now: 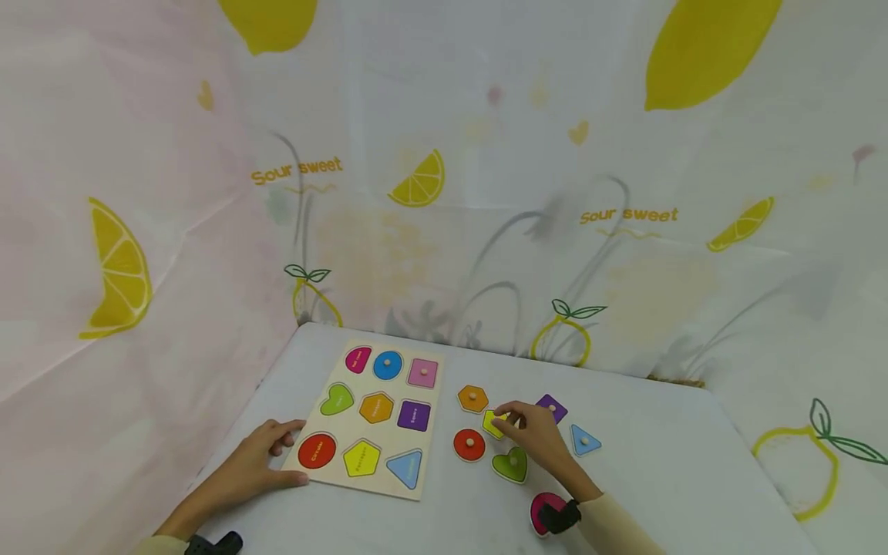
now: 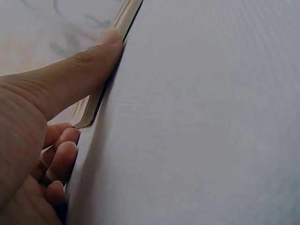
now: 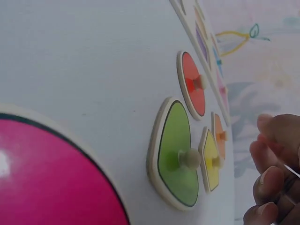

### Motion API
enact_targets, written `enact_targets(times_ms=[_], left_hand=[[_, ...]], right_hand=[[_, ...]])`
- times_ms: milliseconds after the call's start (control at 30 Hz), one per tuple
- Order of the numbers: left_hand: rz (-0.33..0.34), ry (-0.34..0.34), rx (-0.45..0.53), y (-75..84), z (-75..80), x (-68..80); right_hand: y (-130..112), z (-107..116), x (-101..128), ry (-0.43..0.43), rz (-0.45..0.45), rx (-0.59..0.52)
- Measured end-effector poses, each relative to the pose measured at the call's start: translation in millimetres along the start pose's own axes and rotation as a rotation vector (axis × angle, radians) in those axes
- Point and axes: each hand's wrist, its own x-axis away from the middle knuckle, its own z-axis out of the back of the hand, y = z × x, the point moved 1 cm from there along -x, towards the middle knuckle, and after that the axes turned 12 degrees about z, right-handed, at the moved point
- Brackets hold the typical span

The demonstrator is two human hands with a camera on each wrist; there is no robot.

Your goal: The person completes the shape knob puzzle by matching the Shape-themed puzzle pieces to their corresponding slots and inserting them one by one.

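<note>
**Seven loose shapes beside the board, one hand reaching for the yellow piece**

Seven wooden shape pieces lie loose on the table, to the right of a puzzle board whose nine coloured recesses show in the head view. The right hand sits over this cluster, its fingers curled and reaching towards the yellow pentagon piece. In the head view the fingertips look to be at the piece; the right wrist view shows the yellow piece and its peg apart from the fingers, so I cannot tell whether they have hold of it.

Around the yellow piece are an orange hexagon piece just behind it, a red circle piece near its front left, and a green heart piece in front, beside the hand. A purple piece and a blue triangle piece lie to the right of the hand. A pink piece lies close to the wrist, partly hidden by a black strap.

The left hand rests on the table at the board's near left corner. Its thumb lies straight along the board's edge, touching it, while the other fingers are loosely curled beside the corner and hold nothing.
</note>
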Motion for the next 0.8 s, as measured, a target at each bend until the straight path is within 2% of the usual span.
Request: enact_targets(times_ms=[167, 467, 633, 800], left_hand=[[0.004, -0.006, -0.012, -0.8, 0.5, -1.2], [-0.051, 0.012, -0.029, -4.1, -2.8, -2.1], [-0.066, 0.004, -0.022, -3.1, -4.1, -3.9], [-0.081, 0.019, -0.043, -4.3, -0.6, -4.1]], right_hand=[[1.7, 10.3, 30.9, -0.001, -0.042, 0.007], [1.0, 30.1, 91.6, -0.103, -0.236, -0.03], [5.7, 36.3, 117.3, -0.103, -0.261, -0.011], [7.8, 33.3, 129.9, -0.086, -0.277, 0.001]])
